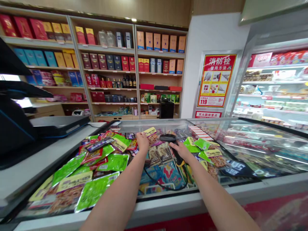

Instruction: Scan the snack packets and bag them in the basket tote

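My right hand (179,150) is wrapped round the handle of a black barcode scanner (168,138), whose cable curves down over the glass lid. To its left, my left hand (142,141) is closed at the left edge of a packet with a yellow label (152,136), near a small dark packet (130,136); its fingertips are partly hidden, so its grip is unclear. Green snack packets (115,162) and others are piled on the left of the glass. A smaller group of green and yellow packets (202,144) lies to the right of the scanner.
A grey counter (48,150) with a black flat device (60,124) borders the left side. The freezer's front rim (168,205) runs below my forearms. Shelves of boxes (108,62) stand behind, and a lit refrigerated display (274,86) is at the right.
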